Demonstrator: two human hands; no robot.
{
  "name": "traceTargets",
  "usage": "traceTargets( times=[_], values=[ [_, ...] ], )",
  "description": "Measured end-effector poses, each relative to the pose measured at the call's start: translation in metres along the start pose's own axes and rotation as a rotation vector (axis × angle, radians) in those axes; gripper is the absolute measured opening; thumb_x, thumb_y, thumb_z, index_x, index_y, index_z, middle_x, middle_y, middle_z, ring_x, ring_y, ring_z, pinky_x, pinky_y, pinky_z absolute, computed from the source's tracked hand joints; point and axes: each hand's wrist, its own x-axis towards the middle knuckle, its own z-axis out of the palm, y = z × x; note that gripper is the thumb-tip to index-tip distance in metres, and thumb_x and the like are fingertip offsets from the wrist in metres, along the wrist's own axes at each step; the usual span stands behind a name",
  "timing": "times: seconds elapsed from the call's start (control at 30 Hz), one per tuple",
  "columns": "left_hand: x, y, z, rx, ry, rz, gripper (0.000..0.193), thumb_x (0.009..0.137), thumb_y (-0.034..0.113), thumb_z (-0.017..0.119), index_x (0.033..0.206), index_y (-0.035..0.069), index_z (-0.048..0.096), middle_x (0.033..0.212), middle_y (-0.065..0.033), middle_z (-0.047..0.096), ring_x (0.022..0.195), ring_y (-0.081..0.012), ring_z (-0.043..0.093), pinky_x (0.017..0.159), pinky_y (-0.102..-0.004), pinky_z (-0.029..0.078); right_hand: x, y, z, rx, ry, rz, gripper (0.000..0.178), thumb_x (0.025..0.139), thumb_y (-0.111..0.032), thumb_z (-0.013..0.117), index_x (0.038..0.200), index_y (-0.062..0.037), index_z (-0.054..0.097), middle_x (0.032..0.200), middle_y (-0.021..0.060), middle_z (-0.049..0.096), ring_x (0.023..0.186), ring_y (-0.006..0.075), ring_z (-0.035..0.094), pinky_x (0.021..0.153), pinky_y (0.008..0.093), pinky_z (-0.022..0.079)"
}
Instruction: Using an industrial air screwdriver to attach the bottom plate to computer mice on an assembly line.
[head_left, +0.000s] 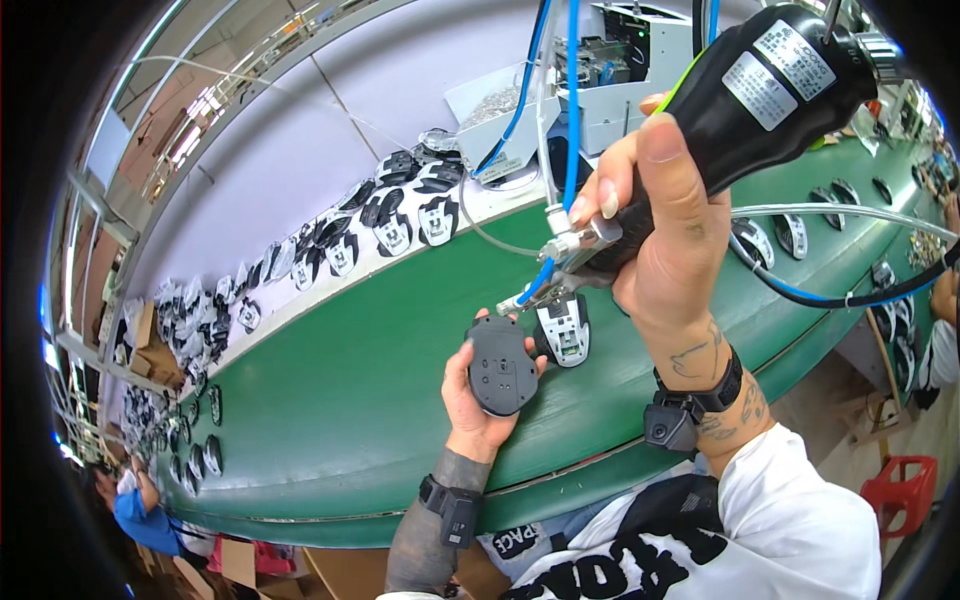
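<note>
My left hand [472, 408] is closed around a dark grey computer mouse [503, 370], its underside facing up. In my right hand [680, 225] is a black powered screwdriver [745, 110], held at a slant with the fingers wrapped round its body. Its metal nose [515, 303] points down to the left, at the upper end of the mouse; whether the tip touches is not clear. Just right of my left hand lies a white-and-black mouse shell [568, 332] on the green conveyor belt [350, 400].
Mouse parts crowd the ledge [410, 225] behind the belt. A screw feeder [610, 100] stands at the back, with blue hoses [572, 110] hanging in front. Several mice [790, 237] sit on the belt at right. A co-worker [145, 515] is far left; a red stool [900, 493] stands right.
</note>
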Motion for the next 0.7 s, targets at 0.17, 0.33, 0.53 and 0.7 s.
traceTargets(
  times=[0.17, 0.33, 0.53, 0.7],
  values=[
    [-0.005, 0.001, 0.000, 0.020, -0.049, 0.016, 0.055, 0.076, 0.035, 0.049, 0.122, 0.006, 0.043, 0.117, -0.0111, 0.049, 0.100, -0.0278, 0.052, 0.088, -0.0447, 0.042, -0.005, 0.003, 0.004, 0.011, -0.018, 0.031, 0.033, 0.088, -0.030, 0.054, 0.103, -0.0045, 0.040, 0.059, 0.0041, 0.048, 0.050, 0.0154, 0.052, 0.046, 0.0253, 0.044],
    [-0.008, 0.003, -0.002, -0.025, -0.038, 0.028, 0.053, 0.075, 0.036, 0.051, 0.117, 0.004, 0.046, 0.110, -0.0136, 0.053, 0.103, -0.0295, 0.052, 0.089, -0.0454, 0.042, -0.009, 0.006, 0.007, -0.019, -0.059, 0.014, 0.035, 0.088, -0.035, 0.052, 0.105, -0.0070, 0.039, 0.058, 0.0034, 0.047, 0.051, 0.0150, 0.053, 0.046, 0.0253, 0.044],
    [-0.009, 0.006, -0.002, -0.119, -0.068, -0.019, 0.065, 0.075, 0.028, 0.049, 0.135, 0.019, 0.027, 0.131, -0.0108, 0.036, 0.101, -0.0289, 0.051, 0.087, -0.0493, 0.044, -0.013, 0.006, 0.008, -0.079, -0.101, 0.018, 0.042, 0.087, -0.043, 0.050, 0.106, -0.0082, 0.039, 0.060, 0.0035, 0.046, 0.051, 0.0146, 0.052, 0.048, 0.0258, 0.045],
    [0.000, 0.004, -0.003, 0.069, 0.105, 0.040, 0.046, 0.079, 0.034, 0.047, 0.115, 0.005, 0.047, 0.109, -0.0125, 0.053, 0.103, -0.0299, 0.052, 0.088, -0.0473, 0.043, -0.008, 0.003, 0.009, -0.073, -0.005, -0.017, 0.043, 0.088, -0.045, 0.048, 0.107, -0.0075, 0.040, 0.060, 0.0026, 0.045, 0.053, 0.0146, 0.051, 0.047, 0.0263, 0.043]
  ],
)
